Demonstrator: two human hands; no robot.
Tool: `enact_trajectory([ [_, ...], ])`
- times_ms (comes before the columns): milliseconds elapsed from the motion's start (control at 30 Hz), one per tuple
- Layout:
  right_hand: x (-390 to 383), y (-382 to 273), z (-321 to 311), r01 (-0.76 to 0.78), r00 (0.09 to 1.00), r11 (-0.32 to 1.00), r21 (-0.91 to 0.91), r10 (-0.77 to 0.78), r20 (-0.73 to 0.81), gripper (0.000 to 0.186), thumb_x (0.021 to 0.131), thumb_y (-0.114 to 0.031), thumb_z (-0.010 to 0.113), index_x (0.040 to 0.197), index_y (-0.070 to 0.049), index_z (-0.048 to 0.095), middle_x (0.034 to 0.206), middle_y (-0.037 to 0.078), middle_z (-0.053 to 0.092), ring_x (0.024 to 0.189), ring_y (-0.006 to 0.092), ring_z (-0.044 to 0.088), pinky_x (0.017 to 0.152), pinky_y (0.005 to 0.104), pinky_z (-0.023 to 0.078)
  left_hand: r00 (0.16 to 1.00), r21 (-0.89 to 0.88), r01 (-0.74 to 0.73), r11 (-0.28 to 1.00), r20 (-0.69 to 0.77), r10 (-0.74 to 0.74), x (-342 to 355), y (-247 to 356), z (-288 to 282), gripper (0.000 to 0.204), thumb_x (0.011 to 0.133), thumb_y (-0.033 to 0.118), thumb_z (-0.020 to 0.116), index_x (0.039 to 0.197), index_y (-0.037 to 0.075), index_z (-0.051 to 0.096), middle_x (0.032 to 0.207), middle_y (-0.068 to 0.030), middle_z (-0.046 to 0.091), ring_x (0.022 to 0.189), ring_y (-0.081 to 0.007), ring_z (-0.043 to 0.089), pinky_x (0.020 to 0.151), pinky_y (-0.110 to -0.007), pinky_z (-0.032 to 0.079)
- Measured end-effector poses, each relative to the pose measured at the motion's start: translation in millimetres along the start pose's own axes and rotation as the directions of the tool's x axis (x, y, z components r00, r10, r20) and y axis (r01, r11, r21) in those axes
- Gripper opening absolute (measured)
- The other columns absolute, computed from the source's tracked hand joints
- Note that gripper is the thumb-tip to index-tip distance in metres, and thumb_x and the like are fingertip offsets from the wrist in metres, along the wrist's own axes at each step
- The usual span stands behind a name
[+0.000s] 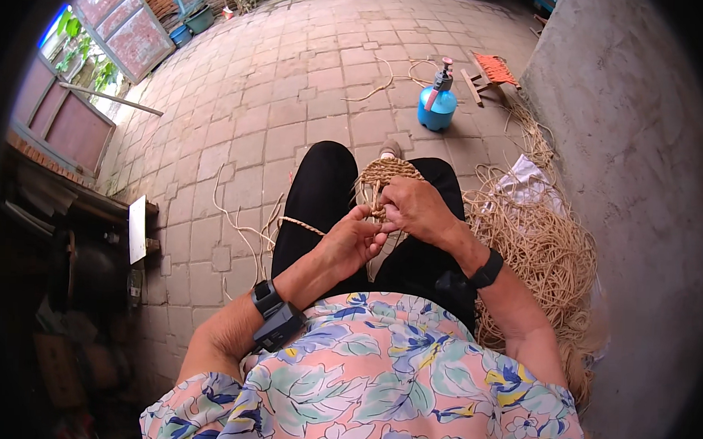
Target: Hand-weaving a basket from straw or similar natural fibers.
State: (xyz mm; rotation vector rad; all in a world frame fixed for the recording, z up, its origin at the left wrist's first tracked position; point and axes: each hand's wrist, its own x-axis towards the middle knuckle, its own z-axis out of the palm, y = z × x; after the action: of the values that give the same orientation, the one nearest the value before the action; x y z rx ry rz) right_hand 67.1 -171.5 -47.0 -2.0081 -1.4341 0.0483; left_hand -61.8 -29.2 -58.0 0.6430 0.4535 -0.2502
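Observation:
A woven piece of tan cord (389, 169) lies between my knees, with loose strands hanging from it. My left hand (355, 239) pinches a tan cord just below the woven part, its fingertips close to those of my right hand. My right hand (413, 212) is over the lower strands of the weave, fingers curled and pinching cord there, partly hiding it. A braided cord (304, 225) runs leftward from my hands across my left thigh.
A large tangled heap of cord (537, 275) lies at my right beside a wall (635, 200). A blue pump sprayer (436, 112) and a wooden folding stool (495, 69) stand ahead. Dark shelving with stored items (82, 278) is at my left; metal gates (121, 21) stand further back.

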Motion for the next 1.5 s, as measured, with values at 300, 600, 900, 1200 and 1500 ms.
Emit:
enact_trajectory([
  [300,4,-14,-5,-0.079,0.994,0.996,0.043,0.082,-0.075,0.009,0.075,-0.008,0.063,0.079,-0.002,0.057,0.083,0.015,0.059,0.076,0.0357,0.063,0.069,0.0456,0.051,0.928,0.851,-0.075,0.519,-0.131,0.35,-27,18,4,0.029,0.091,0.015,0.068,0.118,0.009,0.06,0.091,-0.0041,0.063,0.066,-0.0116,0.063,0.056,-0.023,0.051],
  [600,-1,-2,-5,0.029,0.995,0.992,0.125,-0.016,-0.103,0.012,0.078,-0.002,0.061,0.088,-0.002,0.054,0.084,0.016,0.056,0.08,0.0367,0.06,0.072,0.0451,0.05,0.626,0.875,-0.28,-0.395,0.479,0.616,2,33,16,0.022,0.078,0.027,0.078,0.086,0.008,0.072,0.085,-0.0067,0.058,0.069,-0.0224,0.062,0.064,-0.035,0.051],
  [900,-2,-8,-4,-0.049,0.995,0.957,0.285,0.072,-0.07,0.016,0.076,0.001,0.061,0.087,-0.002,0.05,0.082,0.015,0.055,0.078,0.036,0.06,0.07,0.0442,0.049,0.759,0.893,-0.4,-0.206,0.449,0.471,12,53,12,0.011,0.08,0.013,0.073,0.087,0.005,0.073,0.086,-0.0085,0.064,0.075,-0.024,0.066,0.067,-0.035,0.051],
  [1200,3,10,-13,0.102,0.953,0.904,-0.415,-0.208,-0.22,0.009,0.08,-0.007,0.061,0.083,-0.008,0.053,0.077,0.007,0.052,0.072,0.0237,0.058,0.063,0.0368,0.047,0.792,0.877,-0.472,-0.088,0.466,0.394,14,57,7,0.008,0.085,0.002,0.069,0.091,-0.002,0.065,0.099,-0.0101,0.064,0.082,-0.0197,0.064,0.071,-0.03,0.051],
  [1500,-25,133,-125,-0.401,0.884,0.634,-0.661,0.078,-0.461,0.026,0.076,-0.022,0.069,0.099,-0.011,0.061,0.093,0.01,0.058,0.086,0.0301,0.063,0.071,0.0437,0.054,0.728,0.861,-0.501,-0.091,0.475,0.494,8,47,7,0.005,0.087,-0.003,0.065,0.087,-0.003,0.059,0.099,-0.0103,0.062,0.08,-0.0198,0.062,0.069,-0.029,0.051],
])
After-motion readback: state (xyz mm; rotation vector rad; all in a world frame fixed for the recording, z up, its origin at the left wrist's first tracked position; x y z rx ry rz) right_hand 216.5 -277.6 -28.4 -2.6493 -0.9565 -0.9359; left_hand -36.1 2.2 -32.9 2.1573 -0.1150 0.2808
